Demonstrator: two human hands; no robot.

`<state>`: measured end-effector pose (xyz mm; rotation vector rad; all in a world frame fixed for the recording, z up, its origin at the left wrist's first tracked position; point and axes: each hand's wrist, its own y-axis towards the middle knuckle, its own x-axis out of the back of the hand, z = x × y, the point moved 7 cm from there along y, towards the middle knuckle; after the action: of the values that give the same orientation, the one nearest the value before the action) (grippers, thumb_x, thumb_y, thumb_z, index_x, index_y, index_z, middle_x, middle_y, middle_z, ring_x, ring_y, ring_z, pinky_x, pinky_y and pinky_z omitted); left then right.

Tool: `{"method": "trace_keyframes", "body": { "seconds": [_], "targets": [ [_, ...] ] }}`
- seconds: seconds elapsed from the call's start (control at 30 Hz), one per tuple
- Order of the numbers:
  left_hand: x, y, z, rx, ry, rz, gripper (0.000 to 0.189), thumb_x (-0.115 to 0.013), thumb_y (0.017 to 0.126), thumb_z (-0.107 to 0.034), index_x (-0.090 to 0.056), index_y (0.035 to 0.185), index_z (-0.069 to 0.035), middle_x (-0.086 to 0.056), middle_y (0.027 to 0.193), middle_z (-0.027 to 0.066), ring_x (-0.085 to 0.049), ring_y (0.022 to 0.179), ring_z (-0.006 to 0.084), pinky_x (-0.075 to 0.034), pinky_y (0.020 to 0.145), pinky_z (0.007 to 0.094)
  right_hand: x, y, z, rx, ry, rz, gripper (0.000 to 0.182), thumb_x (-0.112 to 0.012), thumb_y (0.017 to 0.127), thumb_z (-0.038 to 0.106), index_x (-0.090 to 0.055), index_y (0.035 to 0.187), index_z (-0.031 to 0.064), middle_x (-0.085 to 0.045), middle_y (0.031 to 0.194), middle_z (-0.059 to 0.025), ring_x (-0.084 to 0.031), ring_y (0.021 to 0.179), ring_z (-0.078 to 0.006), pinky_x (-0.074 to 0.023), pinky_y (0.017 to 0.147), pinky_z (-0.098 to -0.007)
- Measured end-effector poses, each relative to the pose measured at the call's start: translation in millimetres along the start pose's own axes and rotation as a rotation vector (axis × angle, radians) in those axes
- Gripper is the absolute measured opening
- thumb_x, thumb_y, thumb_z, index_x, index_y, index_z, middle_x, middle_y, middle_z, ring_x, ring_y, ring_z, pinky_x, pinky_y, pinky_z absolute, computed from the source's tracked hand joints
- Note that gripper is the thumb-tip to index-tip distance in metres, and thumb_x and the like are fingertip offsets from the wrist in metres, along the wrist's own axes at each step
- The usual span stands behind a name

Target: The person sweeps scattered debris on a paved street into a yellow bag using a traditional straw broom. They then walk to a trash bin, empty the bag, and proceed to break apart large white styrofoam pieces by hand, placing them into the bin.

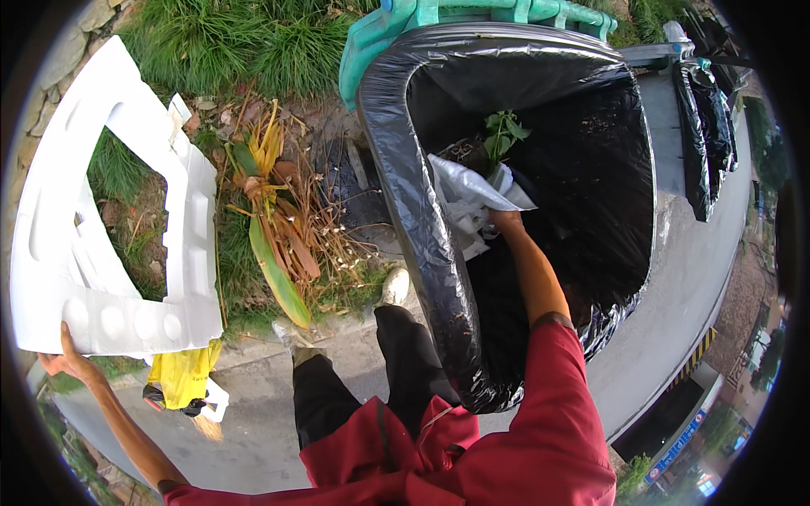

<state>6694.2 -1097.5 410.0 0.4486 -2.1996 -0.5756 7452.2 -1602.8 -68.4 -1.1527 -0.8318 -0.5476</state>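
Observation:
At the left, my left hand grips the lower edge of a large white polystyrene packing frame, thumb in front and fingers partly hidden behind it. My right arm reaches into a bin lined with a black plastic bag. Inside, my right hand has hold of crumpled white plastic sheeting, which covers most of the fingers. A leafy green sprig pokes up behind the sheeting. Deeper parts of the bin are dark.
The bin's green lid hangs open at the back. Dry stalks and leaves lie beside grass. A yellow bag and broom bristles show below the frame. Another black-lined bin stands at right, by the road.

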Motion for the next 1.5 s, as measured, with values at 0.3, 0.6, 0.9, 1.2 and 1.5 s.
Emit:
{"method": "trace_keyframes", "body": {
  "seconds": [0.3, 0.6, 0.9, 1.2, 1.5],
  "targets": [
    [-8, 0, -11, -0.063, -0.021, -0.009, 0.079, -0.079, 0.072, -0.009, -0.033, 0.132, 0.011, -0.057, 0.12, 0.0224, -0.059, 0.104, 0.0298, -0.05, 0.095, 0.0421, 23, 40, 40, -0.253, 0.331, 0.635, 0.036, -0.058, 0.086, 0.027, -0.059, 0.116, 0.0072, -0.06, 0.115, -0.0151, -0.066, 0.093, -0.0261, -0.0552, 0.059, -0.0358],
    [-22, 2, -25, -0.067, 0.033, 0.039, 0.083, -0.08, 0.071, -0.014, -0.031, 0.134, 0.009, -0.055, 0.12, 0.0233, -0.058, 0.104, 0.0304, -0.05, 0.094, 0.0438, 21, 43, -94, -0.628, 1.24, 0.055, 0.046, -0.06, 0.089, 0.037, -0.06, 0.118, 0.0009, -0.066, 0.104, -0.0173, -0.065, 0.095, -0.0324, -0.0574, 0.067, -0.0394],
    [-19, 5, -25, -0.11, -0.016, -0.005, 0.072, -0.082, 0.069, -0.009, -0.041, 0.124, 0.011, -0.06, 0.114, 0.0236, -0.061, 0.097, 0.0266, -0.053, 0.091, 0.0417, 17, 21, -13, -0.512, 0.959, 0.536, 0.059, -0.061, 0.087, 0.036, -0.043, 0.137, 0.0121, -0.05, 0.135, -0.0121, -0.046, 0.122, -0.0448, -0.0457, 0.09, -0.0604],
    [-33, 17, -15, -0.112, -0.04, 0.042, 0.072, -0.083, 0.069, -0.009, -0.042, 0.124, 0.01, -0.06, 0.113, 0.0239, -0.062, 0.098, 0.0276, -0.055, 0.088, 0.0425, 85, 37, -5, -0.258, 0.185, 0.246, 0.03, -0.056, 0.087, 0.017, -0.061, 0.114, 0.004, -0.065, 0.08, -0.009, -0.06, 0.047, -0.0201, -0.0476, 0.036, -0.0315],
    [-30, -13, -40, -0.098, 0.034, -0.025, 0.095, -0.082, 0.068, -0.005, -0.017, 0.135, 0.009, -0.047, 0.125, 0.025, -0.056, 0.107, 0.0299, -0.051, 0.094, 0.043, 130, -101, 44, -0.15, 0.855, 1.024, 0.055, -0.059, 0.091, 0.041, -0.046, 0.139, 0.0181, -0.05, 0.137, -0.0066, -0.048, 0.126, -0.0313, -0.045, 0.096, -0.0506]
  ]
}}
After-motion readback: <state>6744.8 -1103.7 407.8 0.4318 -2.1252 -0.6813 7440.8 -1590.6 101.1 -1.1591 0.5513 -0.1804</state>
